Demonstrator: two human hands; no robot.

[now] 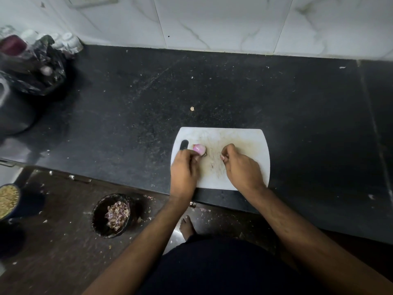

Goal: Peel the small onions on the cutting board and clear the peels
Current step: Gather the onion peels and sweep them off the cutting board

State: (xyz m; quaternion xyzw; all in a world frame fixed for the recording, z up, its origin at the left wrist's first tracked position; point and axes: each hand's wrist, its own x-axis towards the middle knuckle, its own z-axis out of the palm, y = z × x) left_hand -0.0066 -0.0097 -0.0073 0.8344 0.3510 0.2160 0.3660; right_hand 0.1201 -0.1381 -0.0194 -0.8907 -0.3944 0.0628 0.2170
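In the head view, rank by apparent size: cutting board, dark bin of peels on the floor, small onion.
1. cutting board
2. bin of peels, though it sits lower, farther from the camera, so its real size is unsure
3. small onion, held by the left hand

Dim indoor lighting, wide-angle distortion, soft focus toward the left edge.

The scene is lit unevenly: the wall tiles (212, 22) at the top are rendered brightest, while the black countertop (276, 92) and the floor (53, 241) are left dark and low in contrast. The white cutting board (251, 141) is exposed adequately, and soft shadows are cast beneath the hands. Straight edges are bowed by the lens near the borders. The clutter at the upper left (36, 60) is smeared by blur, and fine grain is visible throughout.
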